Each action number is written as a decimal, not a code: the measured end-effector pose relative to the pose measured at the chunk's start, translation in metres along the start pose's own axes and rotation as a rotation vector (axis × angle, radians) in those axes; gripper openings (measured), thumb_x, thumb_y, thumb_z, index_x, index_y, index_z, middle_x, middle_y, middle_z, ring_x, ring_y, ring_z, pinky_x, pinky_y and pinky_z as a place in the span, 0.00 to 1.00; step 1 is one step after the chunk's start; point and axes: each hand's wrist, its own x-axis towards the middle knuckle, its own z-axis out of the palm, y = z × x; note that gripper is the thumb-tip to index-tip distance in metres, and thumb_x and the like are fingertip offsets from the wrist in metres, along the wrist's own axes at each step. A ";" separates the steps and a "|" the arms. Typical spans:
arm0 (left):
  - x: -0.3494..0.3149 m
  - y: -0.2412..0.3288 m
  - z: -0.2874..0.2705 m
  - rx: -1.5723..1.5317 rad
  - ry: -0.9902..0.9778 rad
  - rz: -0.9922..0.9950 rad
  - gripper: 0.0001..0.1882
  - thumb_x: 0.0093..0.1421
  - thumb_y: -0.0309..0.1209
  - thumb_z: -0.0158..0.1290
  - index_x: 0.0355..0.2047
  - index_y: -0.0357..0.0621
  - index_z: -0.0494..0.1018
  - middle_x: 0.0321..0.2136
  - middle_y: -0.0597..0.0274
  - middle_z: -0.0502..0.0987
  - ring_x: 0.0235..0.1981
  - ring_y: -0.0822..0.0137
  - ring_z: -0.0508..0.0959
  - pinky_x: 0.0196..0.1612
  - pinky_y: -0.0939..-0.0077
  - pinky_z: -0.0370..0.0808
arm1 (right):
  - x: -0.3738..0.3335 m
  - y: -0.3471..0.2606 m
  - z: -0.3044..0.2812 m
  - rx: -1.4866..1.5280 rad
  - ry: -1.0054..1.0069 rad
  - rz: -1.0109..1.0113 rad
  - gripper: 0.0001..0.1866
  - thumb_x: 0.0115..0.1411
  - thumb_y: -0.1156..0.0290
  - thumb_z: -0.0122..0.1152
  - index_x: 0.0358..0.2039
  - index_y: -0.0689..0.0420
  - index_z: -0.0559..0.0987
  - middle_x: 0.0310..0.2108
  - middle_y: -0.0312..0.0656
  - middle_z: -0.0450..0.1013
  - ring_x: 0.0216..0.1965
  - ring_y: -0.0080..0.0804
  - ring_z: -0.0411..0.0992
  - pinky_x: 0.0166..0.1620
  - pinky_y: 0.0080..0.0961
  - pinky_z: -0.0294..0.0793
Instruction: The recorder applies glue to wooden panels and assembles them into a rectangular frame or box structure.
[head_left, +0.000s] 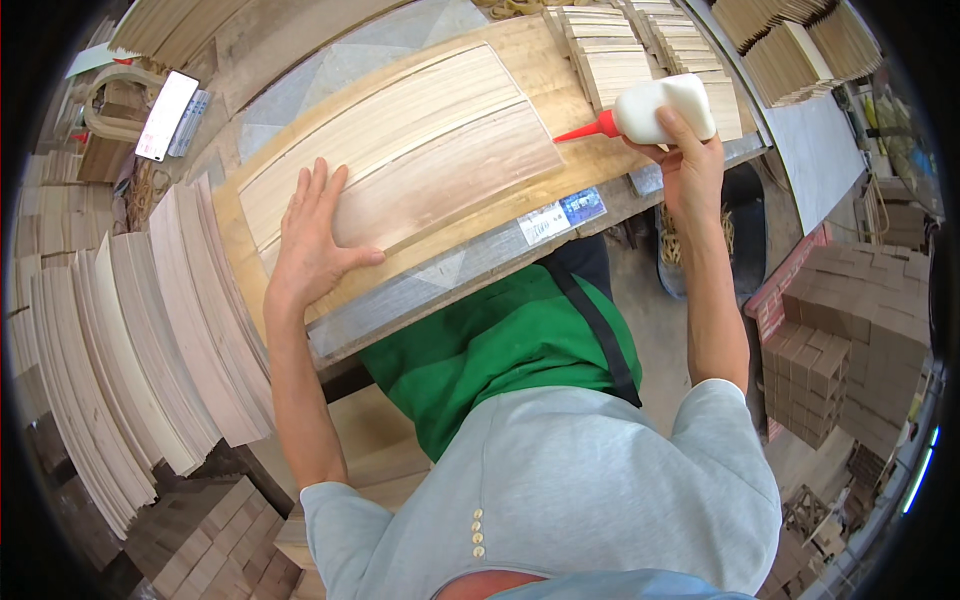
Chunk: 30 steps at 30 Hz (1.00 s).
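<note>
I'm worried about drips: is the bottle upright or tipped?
Tipped: the right hand holds the white bottle sideways, its red nozzle pointing left toward the edge of the wooden board.

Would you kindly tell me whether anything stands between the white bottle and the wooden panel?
Nothing visible does: the right hand holds the white bottle, red nozzle pointing at the right edge of the wooden panel; the left hand rests toward its left end.

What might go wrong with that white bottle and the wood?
If the right grip squeezes the white bottle too hard, something might drip past the edge of the wooden panel, where the red nozzle points. The panel could also slide if the left grip, resting on it, pushes sideways.
</note>
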 end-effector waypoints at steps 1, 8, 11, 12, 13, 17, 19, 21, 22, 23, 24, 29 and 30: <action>0.000 -0.001 0.001 -0.003 0.001 0.005 0.57 0.33 0.41 0.70 0.65 0.44 0.54 0.67 0.48 0.47 0.69 0.51 0.43 0.68 0.57 0.46 | -0.003 -0.001 -0.002 -0.001 0.003 0.001 0.20 0.57 0.74 0.61 0.49 0.67 0.69 0.43 0.48 0.73 0.42 0.41 0.76 0.38 0.38 0.83; 0.004 0.002 0.004 0.001 0.005 0.031 0.58 0.34 0.45 0.70 0.64 0.43 0.54 0.67 0.47 0.46 0.69 0.50 0.43 0.67 0.55 0.45 | -0.018 -0.009 -0.015 -0.009 0.040 0.029 0.20 0.57 0.74 0.61 0.48 0.68 0.69 0.42 0.49 0.73 0.42 0.41 0.76 0.38 0.40 0.83; 0.004 0.001 0.003 -0.023 0.008 0.027 0.57 0.35 0.45 0.69 0.64 0.43 0.54 0.67 0.46 0.46 0.69 0.50 0.43 0.67 0.55 0.45 | -0.017 -0.012 -0.018 -0.011 0.028 0.047 0.20 0.57 0.73 0.61 0.48 0.67 0.69 0.43 0.49 0.73 0.43 0.41 0.75 0.40 0.42 0.82; 0.003 0.001 0.002 -0.026 0.011 0.015 0.57 0.35 0.45 0.69 0.64 0.43 0.54 0.67 0.46 0.46 0.69 0.50 0.43 0.67 0.55 0.45 | -0.015 -0.012 -0.017 -0.008 0.014 0.064 0.21 0.58 0.72 0.61 0.48 0.67 0.69 0.43 0.48 0.73 0.44 0.41 0.75 0.41 0.43 0.82; 0.002 -0.001 0.002 -0.003 0.013 0.014 0.57 0.35 0.43 0.69 0.65 0.44 0.54 0.67 0.45 0.47 0.69 0.49 0.43 0.68 0.57 0.45 | -0.014 -0.012 -0.016 -0.011 -0.007 0.071 0.21 0.58 0.72 0.61 0.48 0.67 0.69 0.43 0.48 0.73 0.44 0.41 0.75 0.41 0.43 0.82; -0.003 -0.028 0.020 0.097 0.112 0.141 0.58 0.38 0.52 0.66 0.66 0.47 0.51 0.67 0.41 0.45 0.68 0.44 0.42 0.67 0.54 0.44 | 0.000 -0.011 -0.006 0.154 -0.044 0.126 0.21 0.60 0.69 0.59 0.52 0.62 0.69 0.47 0.49 0.72 0.49 0.43 0.72 0.50 0.49 0.76; 0.001 -0.017 0.025 0.108 0.131 0.109 0.60 0.36 0.59 0.65 0.66 0.48 0.50 0.66 0.40 0.45 0.68 0.43 0.41 0.67 0.52 0.43 | 0.005 -0.018 0.025 0.228 -0.160 0.146 0.22 0.60 0.69 0.58 0.54 0.61 0.67 0.49 0.49 0.71 0.52 0.45 0.70 0.52 0.51 0.74; 0.004 -0.012 0.029 0.074 0.163 0.093 0.61 0.35 0.61 0.64 0.66 0.49 0.51 0.66 0.40 0.45 0.68 0.43 0.41 0.67 0.52 0.43 | 0.006 -0.023 0.069 0.215 -0.259 0.139 0.24 0.61 0.69 0.58 0.56 0.61 0.65 0.52 0.49 0.69 0.55 0.45 0.68 0.53 0.52 0.73; -0.001 -0.015 0.031 0.049 0.196 0.100 0.61 0.35 0.61 0.64 0.66 0.49 0.51 0.66 0.41 0.45 0.68 0.44 0.41 0.68 0.52 0.43 | 0.006 -0.018 0.093 0.219 -0.332 0.171 0.26 0.60 0.68 0.59 0.56 0.61 0.64 0.53 0.48 0.67 0.54 0.44 0.69 0.55 0.50 0.72; -0.002 -0.017 0.034 0.045 0.223 0.055 0.61 0.35 0.61 0.64 0.66 0.49 0.51 0.66 0.41 0.45 0.68 0.44 0.41 0.68 0.52 0.43 | 0.005 -0.008 0.120 0.217 -0.383 0.184 0.26 0.60 0.68 0.59 0.56 0.61 0.64 0.53 0.48 0.67 0.54 0.44 0.69 0.55 0.50 0.72; -0.002 -0.020 0.036 0.027 0.233 0.075 0.60 0.35 0.59 0.65 0.65 0.49 0.52 0.66 0.41 0.47 0.68 0.44 0.42 0.68 0.52 0.42 | 0.003 0.002 0.154 0.226 -0.510 0.180 0.26 0.59 0.68 0.59 0.56 0.62 0.64 0.52 0.48 0.68 0.53 0.43 0.69 0.55 0.48 0.72; -0.015 -0.024 0.037 -0.191 0.219 0.057 0.55 0.36 0.52 0.67 0.63 0.47 0.56 0.64 0.42 0.52 0.67 0.45 0.46 0.68 0.52 0.43 | -0.035 0.032 0.299 0.098 -1.061 0.252 0.26 0.56 0.69 0.64 0.53 0.64 0.68 0.45 0.44 0.72 0.48 0.35 0.72 0.50 0.35 0.72; -0.014 -0.023 0.040 -0.147 0.296 0.071 0.53 0.36 0.50 0.67 0.62 0.47 0.58 0.63 0.42 0.54 0.66 0.46 0.48 0.68 0.52 0.44 | -0.040 0.040 0.317 0.061 -1.145 0.261 0.26 0.55 0.69 0.64 0.52 0.64 0.69 0.44 0.44 0.73 0.47 0.34 0.72 0.49 0.34 0.73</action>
